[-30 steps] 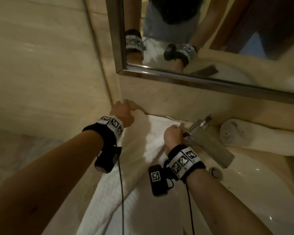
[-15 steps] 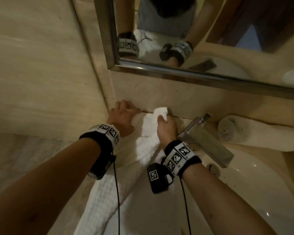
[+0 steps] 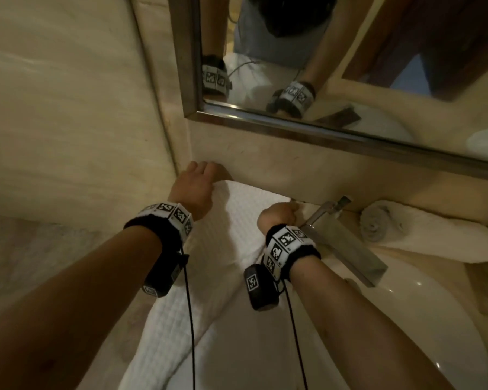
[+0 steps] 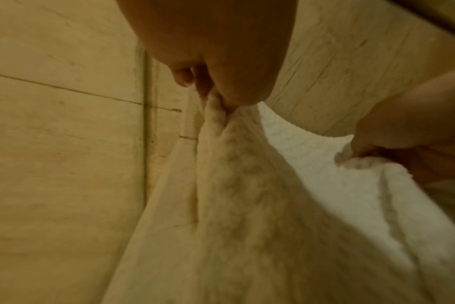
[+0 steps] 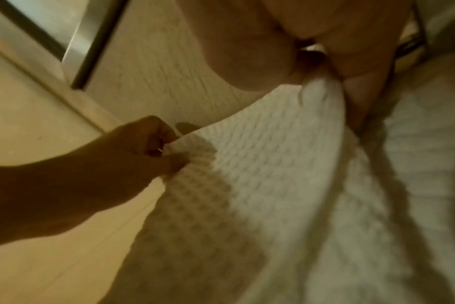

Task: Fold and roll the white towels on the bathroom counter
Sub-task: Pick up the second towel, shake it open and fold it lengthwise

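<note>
A white waffle-weave towel (image 3: 237, 220) lies lengthwise on the counter, running from the back wall toward me. My left hand (image 3: 200, 178) pinches its far left corner (image 4: 216, 107) by the wall corner. My right hand (image 3: 279, 215) pinches the far right corner (image 5: 322, 86) beside the faucet. Between the two hands the far edge (image 5: 247, 115) is stretched taut along the back wall. The near end of the towel runs out of the head view at the bottom.
A rolled white towel (image 3: 423, 232) lies behind the basin at the right. A chrome faucet (image 3: 341, 240) juts over the white sink (image 3: 434, 319) just right of my right hand. A framed mirror (image 3: 321, 128) hangs above; tiled walls (image 3: 68, 108) close the left corner.
My right hand carried the far right corner, lifted near the middle half a second ago, back right to the faucet side. The far edge now lies spread flat; the left hand stayed put.
</note>
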